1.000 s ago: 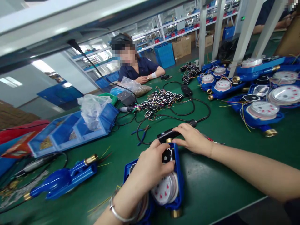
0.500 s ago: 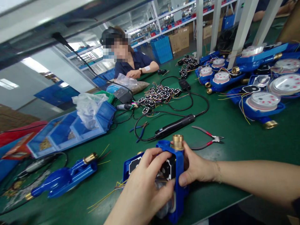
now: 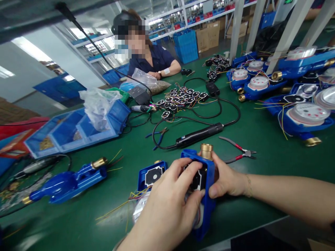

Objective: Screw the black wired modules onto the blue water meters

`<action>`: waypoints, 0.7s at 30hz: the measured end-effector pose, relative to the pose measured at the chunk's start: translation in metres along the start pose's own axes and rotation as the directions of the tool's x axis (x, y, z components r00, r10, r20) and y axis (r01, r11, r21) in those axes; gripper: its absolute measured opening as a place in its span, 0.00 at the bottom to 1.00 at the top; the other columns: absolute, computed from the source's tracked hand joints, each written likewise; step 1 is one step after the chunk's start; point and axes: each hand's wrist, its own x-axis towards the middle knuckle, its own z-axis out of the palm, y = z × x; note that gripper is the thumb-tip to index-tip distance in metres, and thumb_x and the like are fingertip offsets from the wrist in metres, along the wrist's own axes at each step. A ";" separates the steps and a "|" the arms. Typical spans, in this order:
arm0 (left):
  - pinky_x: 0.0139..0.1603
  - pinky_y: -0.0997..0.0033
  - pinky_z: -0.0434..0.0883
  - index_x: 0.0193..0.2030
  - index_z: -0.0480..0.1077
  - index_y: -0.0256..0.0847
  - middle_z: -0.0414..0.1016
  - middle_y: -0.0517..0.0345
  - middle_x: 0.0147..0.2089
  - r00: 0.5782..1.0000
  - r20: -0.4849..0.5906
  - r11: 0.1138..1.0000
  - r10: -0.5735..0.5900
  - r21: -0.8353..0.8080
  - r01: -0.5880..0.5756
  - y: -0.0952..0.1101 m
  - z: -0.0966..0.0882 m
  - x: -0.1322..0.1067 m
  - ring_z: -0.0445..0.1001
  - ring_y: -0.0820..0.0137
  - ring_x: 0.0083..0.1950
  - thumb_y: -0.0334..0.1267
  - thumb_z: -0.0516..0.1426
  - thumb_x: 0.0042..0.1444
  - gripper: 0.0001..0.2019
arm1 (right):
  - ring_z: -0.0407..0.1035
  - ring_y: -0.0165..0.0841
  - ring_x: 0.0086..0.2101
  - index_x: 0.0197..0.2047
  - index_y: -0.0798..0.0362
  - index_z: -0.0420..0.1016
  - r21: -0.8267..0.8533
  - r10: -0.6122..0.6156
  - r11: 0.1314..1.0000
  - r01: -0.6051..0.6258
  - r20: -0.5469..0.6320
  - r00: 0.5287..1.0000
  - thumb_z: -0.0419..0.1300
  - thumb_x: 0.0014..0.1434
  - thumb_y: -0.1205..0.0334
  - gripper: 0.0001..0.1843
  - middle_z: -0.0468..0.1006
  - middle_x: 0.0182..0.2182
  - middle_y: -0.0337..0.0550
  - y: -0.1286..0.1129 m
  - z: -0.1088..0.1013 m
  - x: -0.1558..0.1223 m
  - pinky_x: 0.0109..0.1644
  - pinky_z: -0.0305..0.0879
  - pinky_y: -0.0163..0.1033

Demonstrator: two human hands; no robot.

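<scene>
In front of me a blue water meter (image 3: pixel 208 188) with a threaded brass end stands tilted on its side. My right hand (image 3: pixel 226 177) grips it from the right, with the thumb on its near face. My left hand (image 3: pixel 170 198) reaches into its open recess, fingers and thumb closed around a black module with a white edge (image 3: pixel 196 179). That hand hides much of the recess and the dial. Behind the left hand lies another blue water meter (image 3: pixel 142 172) with a similar module and loose yellow wires.
A face-down blue meter (image 3: pixel 65 184) lies left, below blue parts bins (image 3: pixel 86 143). Beyond my hands are a black electric screwdriver (image 3: pixel 200 135), red-grey cutters (image 3: pixel 243 152), blue pliers (image 3: pixel 158 137) and several black modules (image 3: pixel 183 99). Several meters (image 3: pixel 309 113) crowd the right. A co-worker (image 3: pixel 154 59) sits opposite.
The view has shifted, so the bench items appear displaced. Both hands keep their hold on the meter and module, and more of the second meter behind my left hand shows.
</scene>
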 end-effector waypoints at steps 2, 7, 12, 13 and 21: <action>0.54 0.74 0.66 0.58 0.56 0.54 0.59 0.62 0.59 1.000 0.012 1.000 -0.001 -0.011 0.001 -0.004 -0.001 0.000 0.65 0.73 0.55 0.33 0.54 0.57 0.23 | 0.63 0.40 0.53 0.54 0.51 0.47 -0.026 0.003 1.000 -0.004 -0.026 1.000 0.74 0.42 0.69 0.46 0.60 0.55 0.51 0.001 0.001 0.001 0.58 0.62 0.47; 0.56 0.75 0.65 0.60 0.52 0.57 0.58 0.63 0.61 0.998 0.052 0.998 -0.019 -0.052 0.022 -0.022 -0.002 0.000 0.63 0.73 0.58 0.36 0.51 0.59 0.23 | 0.63 0.40 0.52 0.57 0.50 0.45 -0.093 0.001 0.996 -0.012 -0.122 0.992 0.74 0.42 0.68 0.49 0.62 0.54 0.49 0.005 0.004 0.002 0.58 0.62 0.47; 0.64 0.68 0.59 0.63 0.46 0.59 0.54 0.65 0.66 0.985 0.138 0.983 -0.107 -0.133 0.126 -0.039 0.006 -0.001 0.57 0.72 0.65 0.41 0.48 0.63 0.23 | 0.66 0.41 0.47 0.55 0.52 0.49 -0.385 -0.016 0.911 -0.149 -0.393 0.919 0.76 0.40 0.55 0.48 0.67 0.47 0.49 0.004 0.007 -0.001 0.51 0.66 0.46; 0.64 0.67 0.59 0.64 0.46 0.59 0.54 0.65 0.66 0.979 0.156 0.978 -0.130 -0.143 0.153 -0.041 0.008 -0.001 0.57 0.71 0.65 0.42 0.47 0.63 0.23 | 0.67 0.41 0.45 0.54 0.52 0.50 -0.466 -0.020 0.858 -0.216 -0.450 0.893 0.75 0.39 0.51 0.48 0.68 0.45 0.48 0.002 0.008 -0.002 0.49 0.67 0.46; 0.63 0.59 0.61 0.64 0.47 0.60 0.57 0.68 0.65 0.929 0.177 0.881 -0.324 -0.300 0.365 -0.014 0.016 -0.008 0.58 0.65 0.64 0.46 0.45 0.63 0.23 | 0.68 0.44 0.39 0.49 0.49 0.55 -0.717 -0.044 0.516 -0.468 -0.568 0.822 0.70 0.33 0.32 0.48 0.71 0.38 0.42 -0.029 0.022 -0.011 0.37 0.66 0.46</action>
